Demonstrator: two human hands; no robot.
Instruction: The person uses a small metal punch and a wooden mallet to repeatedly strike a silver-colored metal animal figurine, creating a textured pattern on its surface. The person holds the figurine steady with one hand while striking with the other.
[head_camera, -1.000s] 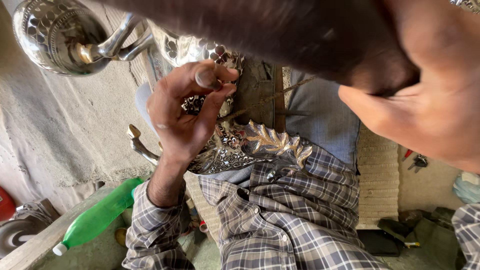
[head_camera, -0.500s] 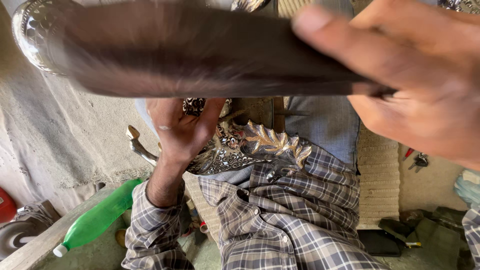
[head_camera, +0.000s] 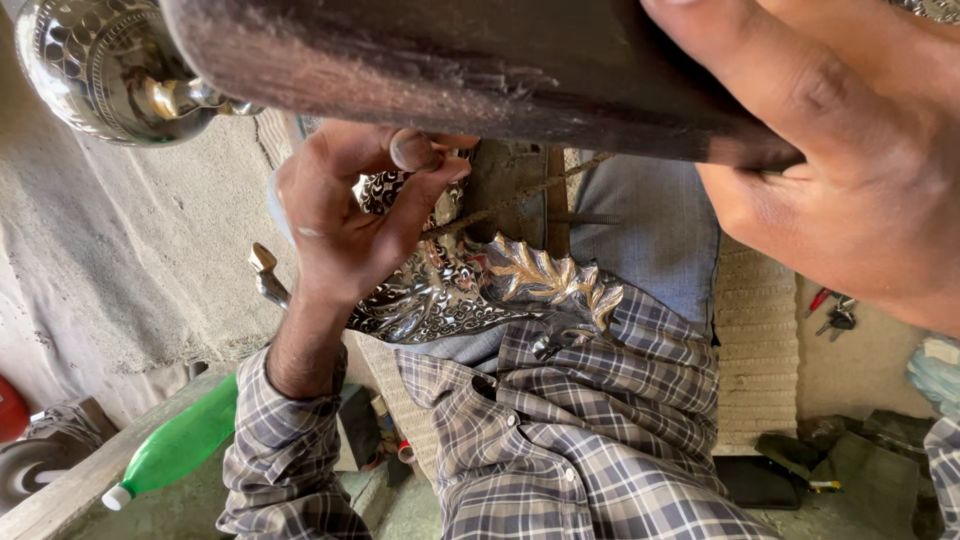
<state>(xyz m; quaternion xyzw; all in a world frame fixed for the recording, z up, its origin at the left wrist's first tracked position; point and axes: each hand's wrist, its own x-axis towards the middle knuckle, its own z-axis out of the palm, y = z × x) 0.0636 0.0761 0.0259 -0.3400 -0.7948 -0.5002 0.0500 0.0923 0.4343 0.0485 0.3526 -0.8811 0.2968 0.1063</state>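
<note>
Silverwork (head_camera: 470, 285) lies mid-frame in my lap, my left hand (head_camera: 355, 215) pinching its top edge, right hand (head_camera: 850, 160) gripping a dark bar (head_camera: 450, 70) overhead; I judge a slipping bar could dent it.

You were in a small metal-craft workshop, working seated on the floor. An embossed silvery metal panel (head_camera: 470, 290) with a gilded leaf lay across your lap, a chased round metal vessel (head_camera: 95, 65) sat close by, and rough cloth (head_camera: 130, 250) covered the ground, with tools (head_camera: 830, 312) and a green plastic bottle (head_camera: 180, 440) scattered about.
</note>
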